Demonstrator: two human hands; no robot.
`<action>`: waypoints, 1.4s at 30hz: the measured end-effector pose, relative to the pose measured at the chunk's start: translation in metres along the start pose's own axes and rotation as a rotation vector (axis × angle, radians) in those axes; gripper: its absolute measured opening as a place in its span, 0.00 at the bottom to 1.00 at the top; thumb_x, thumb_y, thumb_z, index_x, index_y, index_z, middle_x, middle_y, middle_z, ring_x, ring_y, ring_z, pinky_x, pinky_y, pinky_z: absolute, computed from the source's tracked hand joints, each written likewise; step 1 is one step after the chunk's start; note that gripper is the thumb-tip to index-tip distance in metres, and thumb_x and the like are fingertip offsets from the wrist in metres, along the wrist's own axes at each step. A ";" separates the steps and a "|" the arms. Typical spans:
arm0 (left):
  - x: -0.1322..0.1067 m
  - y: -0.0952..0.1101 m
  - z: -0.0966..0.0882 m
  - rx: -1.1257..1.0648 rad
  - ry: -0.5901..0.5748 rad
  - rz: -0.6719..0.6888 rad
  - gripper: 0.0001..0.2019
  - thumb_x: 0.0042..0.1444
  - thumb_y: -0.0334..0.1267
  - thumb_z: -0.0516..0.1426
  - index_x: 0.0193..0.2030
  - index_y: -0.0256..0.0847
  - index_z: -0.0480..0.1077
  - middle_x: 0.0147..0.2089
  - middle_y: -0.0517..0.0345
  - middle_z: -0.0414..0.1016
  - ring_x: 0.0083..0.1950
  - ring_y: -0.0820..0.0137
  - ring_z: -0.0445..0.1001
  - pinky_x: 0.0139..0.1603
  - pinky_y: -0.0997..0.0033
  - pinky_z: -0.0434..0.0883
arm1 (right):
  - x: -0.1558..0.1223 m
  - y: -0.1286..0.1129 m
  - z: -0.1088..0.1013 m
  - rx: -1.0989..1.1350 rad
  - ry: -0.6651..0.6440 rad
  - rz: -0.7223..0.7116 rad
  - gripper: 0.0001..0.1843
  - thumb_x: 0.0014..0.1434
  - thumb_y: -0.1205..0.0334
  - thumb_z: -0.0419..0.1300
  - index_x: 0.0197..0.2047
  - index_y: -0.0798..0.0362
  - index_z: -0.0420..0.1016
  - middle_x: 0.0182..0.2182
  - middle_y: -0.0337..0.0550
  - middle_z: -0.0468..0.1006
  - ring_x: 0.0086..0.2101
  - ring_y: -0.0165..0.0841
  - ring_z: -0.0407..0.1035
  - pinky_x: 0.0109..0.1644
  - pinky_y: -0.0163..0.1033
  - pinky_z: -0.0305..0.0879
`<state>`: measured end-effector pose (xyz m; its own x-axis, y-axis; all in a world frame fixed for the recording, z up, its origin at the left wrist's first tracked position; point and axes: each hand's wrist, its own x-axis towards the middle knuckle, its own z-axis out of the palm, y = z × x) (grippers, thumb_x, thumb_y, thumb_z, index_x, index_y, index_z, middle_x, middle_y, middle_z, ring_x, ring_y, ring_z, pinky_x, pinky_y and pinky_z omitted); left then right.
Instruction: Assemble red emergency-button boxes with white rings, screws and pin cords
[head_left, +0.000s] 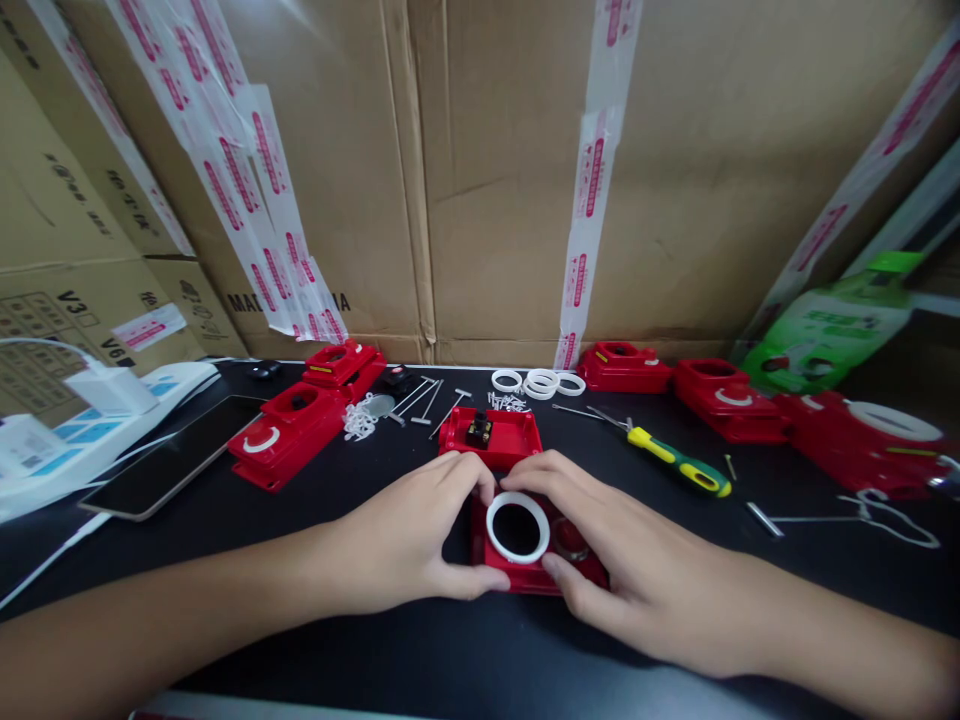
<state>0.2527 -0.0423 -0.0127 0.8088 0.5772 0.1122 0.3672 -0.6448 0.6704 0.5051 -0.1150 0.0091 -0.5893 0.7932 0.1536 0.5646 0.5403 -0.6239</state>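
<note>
A red plastic housing (531, 577) lies on the dark table in front of me, with a white ring (519, 558) around its dark round opening. My left hand (416, 535) grips the housing's left side, fingers at the far edge and thumb at the near edge. From the right, my right hand (637, 560) curls over the housing, its thumb close to the ring and its fingers along the far edge. Part of the housing is hidden under that hand. Just beyond, an open red case half (519, 436) holds a small dark module (478, 430).
Several white rings (541, 382) and small screws (508, 402) lie farther back. Red units (283, 430) stand left and more (727, 400) right. A yellow-green screwdriver (679, 463), a T-handled tool (766, 520), a phone (176, 455), a power strip (30, 485) and a green bottle (832, 325) surround them. Cardboard (495, 200) walls the back.
</note>
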 end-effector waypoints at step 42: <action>-0.001 0.001 0.001 0.013 -0.004 0.000 0.22 0.57 0.44 0.73 0.50 0.45 0.67 0.52 0.58 0.73 0.52 0.63 0.74 0.55 0.61 0.72 | -0.002 0.003 0.000 -0.011 0.008 -0.007 0.22 0.70 0.63 0.60 0.64 0.43 0.63 0.59 0.43 0.71 0.55 0.35 0.70 0.63 0.42 0.70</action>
<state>0.2526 -0.0436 -0.0127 0.8104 0.5756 0.1094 0.3731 -0.6510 0.6610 0.5079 -0.1149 0.0063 -0.5886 0.7916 0.1639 0.5669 0.5487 -0.6144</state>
